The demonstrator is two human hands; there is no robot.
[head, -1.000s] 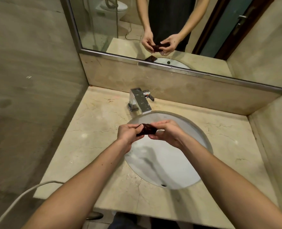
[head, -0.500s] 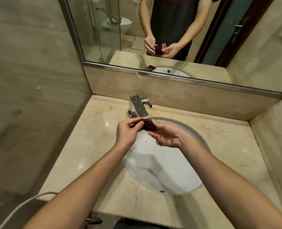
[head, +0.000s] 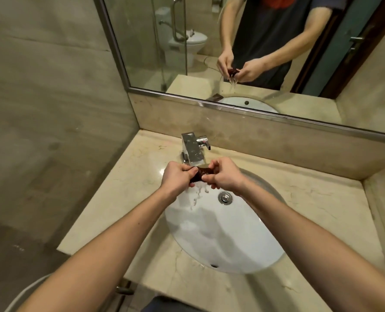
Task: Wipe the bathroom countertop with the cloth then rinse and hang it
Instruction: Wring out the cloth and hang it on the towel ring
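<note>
While gripped by left hand (head: 175, 177) and right hand (head: 226, 176) fingers below faucet (head: 192, 149), dark cloth (head: 201, 175) should be twisted firmly over basin (head: 227, 239).

dark wet cloth (head: 203, 174) bunched, dripping above sink (head: 243, 246)

- Two bare forearms, with no sleeves reaching the wrists.
- Left hand (head: 175, 177) and right hand (head: 225, 176) without gloves.
- Mirror reflection shows a dark short-sleeved shirt (head: 268, 30).

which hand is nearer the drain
Right. The right hand is just above and beside the drain; the left hand is farther off to its left.
</note>
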